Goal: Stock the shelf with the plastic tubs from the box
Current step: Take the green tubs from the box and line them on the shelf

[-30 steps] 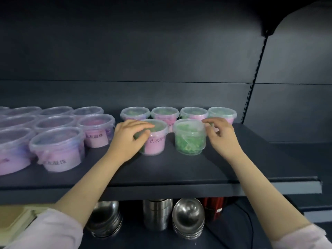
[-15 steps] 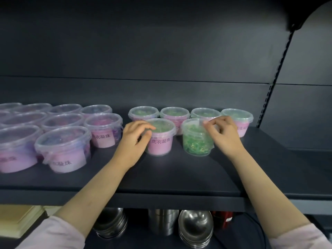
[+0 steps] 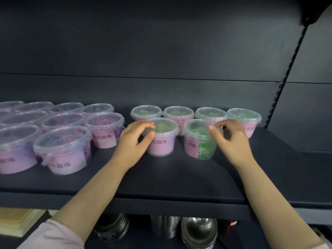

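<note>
Two small clear plastic tubs with green contents stand side by side on the dark shelf (image 3: 170, 178). My left hand (image 3: 133, 142) grips the left tub (image 3: 163, 142) at its rim and side; that tub's pink label faces me. My right hand (image 3: 233, 142) holds the right tub (image 3: 199, 141) with the thumb on its wall and the fingers curled at the rim. That tub's pink label shows on its left half only. Both tubs rest on the shelf. The box is not in view.
A row of several green tubs (image 3: 178, 114) stands right behind the two. Larger purple tubs (image 3: 62, 150) fill the shelf's left side. A slotted upright (image 3: 276, 99) bounds the shelf on the right. Steel bowls (image 3: 198, 230) sit on the level below.
The right tub has been turned under my right hand, so its pink label now shows on the left half. My left hand stays on the left tub.
</note>
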A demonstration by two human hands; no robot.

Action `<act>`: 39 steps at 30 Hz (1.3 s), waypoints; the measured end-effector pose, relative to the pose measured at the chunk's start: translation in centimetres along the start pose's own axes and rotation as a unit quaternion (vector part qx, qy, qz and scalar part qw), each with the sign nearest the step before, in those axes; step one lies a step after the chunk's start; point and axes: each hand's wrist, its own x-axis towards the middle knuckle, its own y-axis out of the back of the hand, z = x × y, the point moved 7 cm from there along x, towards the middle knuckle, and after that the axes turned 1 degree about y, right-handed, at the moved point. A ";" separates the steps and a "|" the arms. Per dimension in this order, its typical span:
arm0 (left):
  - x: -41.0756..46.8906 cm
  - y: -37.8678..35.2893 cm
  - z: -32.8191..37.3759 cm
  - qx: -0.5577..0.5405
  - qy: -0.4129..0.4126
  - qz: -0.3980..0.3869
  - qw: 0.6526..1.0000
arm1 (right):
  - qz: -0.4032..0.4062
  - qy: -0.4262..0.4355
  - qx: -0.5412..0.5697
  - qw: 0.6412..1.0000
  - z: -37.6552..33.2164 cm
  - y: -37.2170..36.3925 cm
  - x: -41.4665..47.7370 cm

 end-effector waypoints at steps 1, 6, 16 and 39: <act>-0.1 -0.1 -0.2 -0.013 0.006 -0.001 1.000 | -0.031 0.001 0.006 0.999 0.1 -0.6 0.1; -0.1 0.1 0.4 0.011 -0.002 0.006 1.000 | -0.028 0.024 0.044 0.998 -0.4 -0.6 0.3; -0.6 -0.6 0.6 0.013 0.003 -0.028 1.000 | -0.043 0.047 0.012 0.998 -1.3 -0.9 -0.7; -0.8 0.2 1.2 0.114 0.012 0.037 0.993 | -0.010 0.084 -0.098 0.992 -2.2 -1.3 -1.3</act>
